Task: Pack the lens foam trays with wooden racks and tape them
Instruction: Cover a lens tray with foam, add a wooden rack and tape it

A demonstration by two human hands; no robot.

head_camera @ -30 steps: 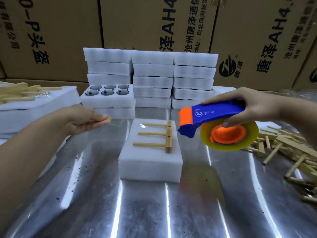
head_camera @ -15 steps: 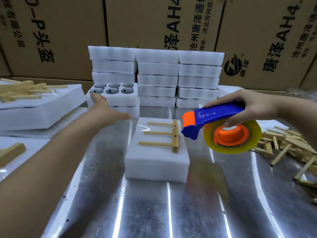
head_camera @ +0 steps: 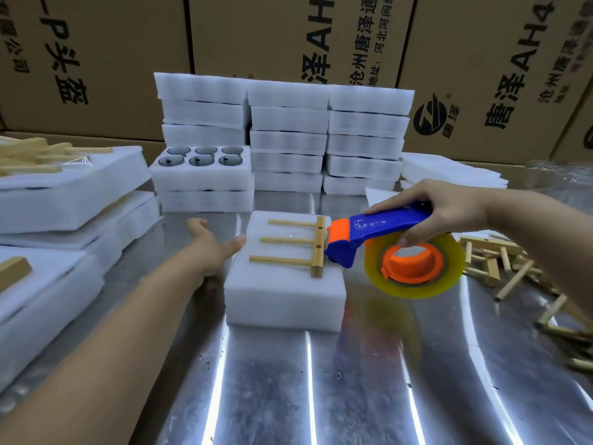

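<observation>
Black print on the cardboard boxes (head_camera: pixel 256 33) along the top: "头盔" at upper left, "泽 AH" in the centre, "唐泽 AH4" at upper right.

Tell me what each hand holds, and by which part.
The right hand grips the tape dispenser by its blue handle. The left hand, open beside the foam tray, holds nothing.

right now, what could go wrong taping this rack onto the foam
The nose of the tape dispenser sits right at the crossbar of the wooden rack and could knock it askew. The left hand only touches the left edge of the foam tray, fingers open, so the tray might slide on the metal table.
</observation>
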